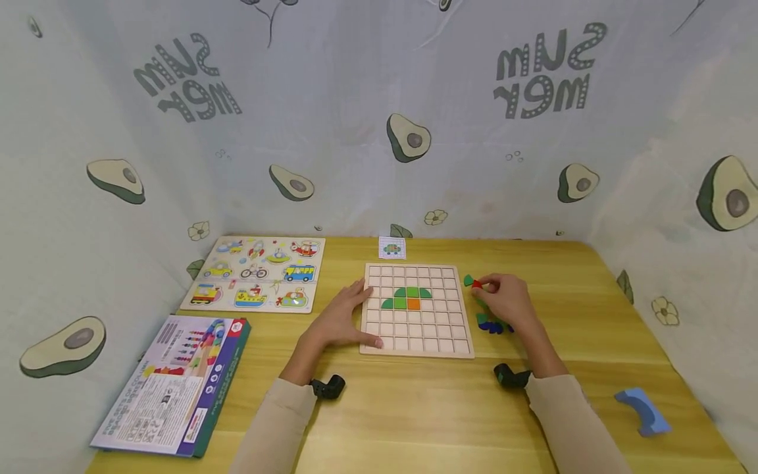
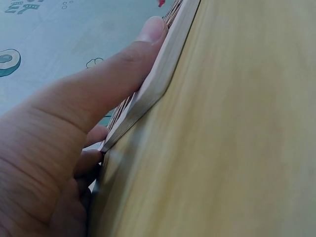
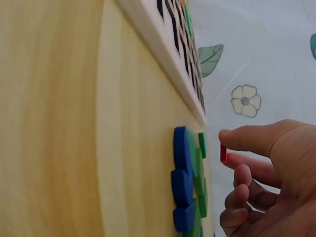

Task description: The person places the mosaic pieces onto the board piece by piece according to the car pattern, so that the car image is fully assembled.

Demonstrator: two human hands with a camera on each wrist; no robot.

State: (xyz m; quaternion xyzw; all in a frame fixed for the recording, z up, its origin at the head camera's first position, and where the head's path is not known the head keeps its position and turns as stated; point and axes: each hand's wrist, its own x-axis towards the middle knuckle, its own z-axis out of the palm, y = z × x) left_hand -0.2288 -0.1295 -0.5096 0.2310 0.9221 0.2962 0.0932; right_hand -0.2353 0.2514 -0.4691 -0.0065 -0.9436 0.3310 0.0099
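Note:
My right hand pinches a small red tile between thumb and forefinger, just off the board's right side. Beside and below it lie loose pieces: a green tile and several blue pieces with green ones next to them. The wooden grid board holds several green tiles and one orange tile in its upper middle cells. Along the board's left edge my left hand is spread, its thumb lying over the near corner and the other fingers against the side farther up.
A small picture card lies behind the board. To the left are a vehicle picture puzzle and a printed box. A blue arch block sits at the right. Patterned cloth hangs behind the table.

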